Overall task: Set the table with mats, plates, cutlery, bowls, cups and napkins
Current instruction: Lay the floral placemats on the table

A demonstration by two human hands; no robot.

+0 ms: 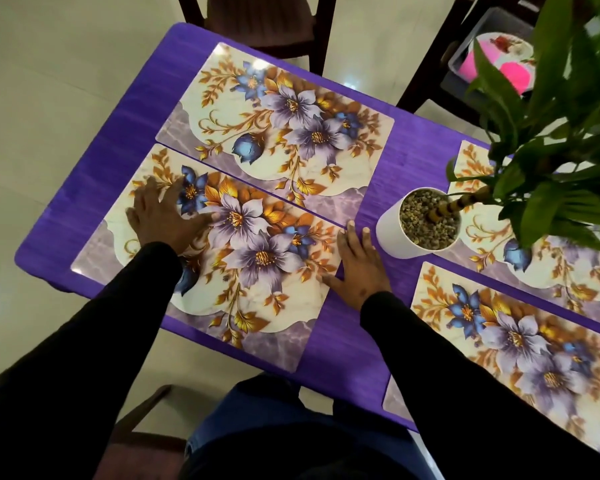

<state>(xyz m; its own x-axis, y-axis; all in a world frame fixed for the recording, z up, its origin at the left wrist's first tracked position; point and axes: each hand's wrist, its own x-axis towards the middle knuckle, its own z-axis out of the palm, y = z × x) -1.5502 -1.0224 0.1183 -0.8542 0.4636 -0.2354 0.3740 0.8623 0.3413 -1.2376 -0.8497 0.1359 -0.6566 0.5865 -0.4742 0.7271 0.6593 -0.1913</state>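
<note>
Both hands (pixel 167 216) (pixel 359 263) flat, seemingly pressing the near-left mat (pixel 257 306).

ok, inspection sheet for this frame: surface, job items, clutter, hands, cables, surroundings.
Surface: purple rectangular table, wood-grain finish.
Job's things: four floral rectangular placemats laid flat, near-left mat, far-left mat, two right mats partly cut off or hidden by leaves. No plates, cutlery, bowls, cups or napkins on the table.
Clutter: white cylindrical pot with pebbles and a green leafy plant.
Hands: left hand flat on near-left mat; right hand flat at that mat's right edge.
Cables: nothing seen.
Surroundings: pale tiled floor, dark chairs, grey bin holding pink items.
</note>
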